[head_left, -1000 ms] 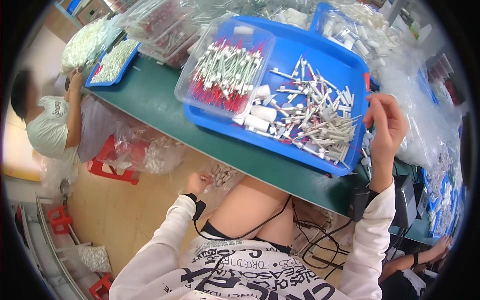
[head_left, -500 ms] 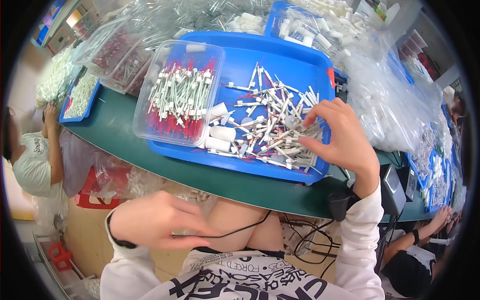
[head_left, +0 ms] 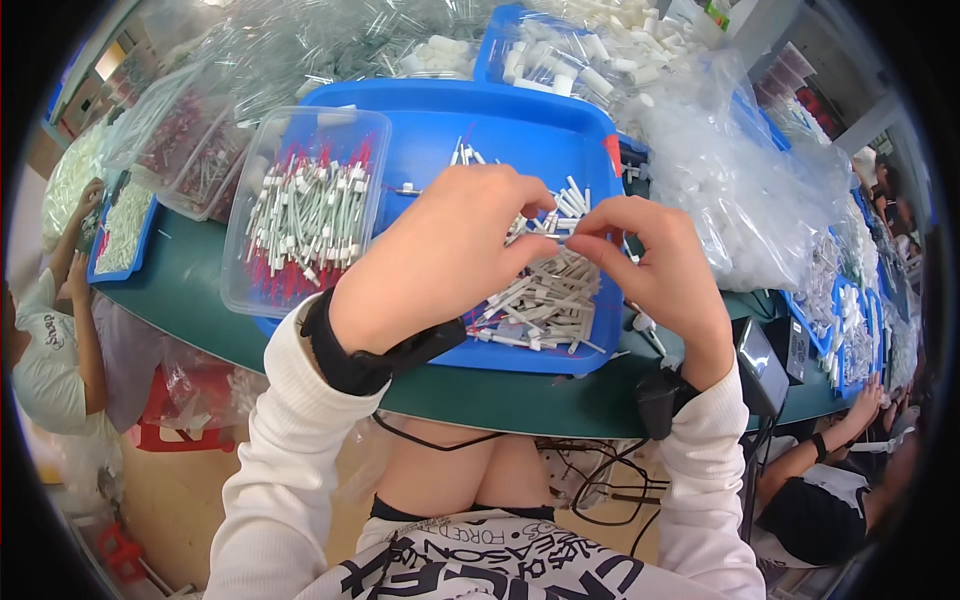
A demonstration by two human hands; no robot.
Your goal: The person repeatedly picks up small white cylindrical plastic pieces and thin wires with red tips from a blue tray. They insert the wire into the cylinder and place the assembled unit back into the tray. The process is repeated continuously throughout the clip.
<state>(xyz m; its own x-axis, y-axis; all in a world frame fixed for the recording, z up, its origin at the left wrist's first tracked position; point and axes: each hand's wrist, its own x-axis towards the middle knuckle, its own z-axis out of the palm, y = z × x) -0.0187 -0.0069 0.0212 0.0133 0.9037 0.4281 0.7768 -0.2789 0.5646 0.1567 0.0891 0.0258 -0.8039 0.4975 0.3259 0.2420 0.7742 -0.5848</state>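
Observation:
Over the blue tray (head_left: 440,110) my two hands meet, fingertips close together. A small thin white stick (head_left: 562,237) spans the gap between them. My right hand (head_left: 660,265) pinches its right end between thumb and forefinger. My left hand (head_left: 450,250) is curled at its other end, thumb beside the stick; its remaining fingers are mostly hidden. Under my hands lies a loose pile of white sticks (head_left: 550,300), some with thin red wires. At the tray's left a clear plastic box (head_left: 235,270) holds many white sticks (head_left: 305,215) with red ends, laid side by side.
Behind the tray lie clear plastic bags (head_left: 340,40) and white cylinders (head_left: 590,60). A large bag (head_left: 720,180) bulges at the right, near a dark box-shaped device (head_left: 762,360). Loose black cables (head_left: 600,470) hang below the green table (head_left: 440,405). Other people work at both sides.
My left hand has risen from above my lap to the tray, meeting my right hand. My right thumb and forefinger have closed on a white stick. The view has shifted slightly.

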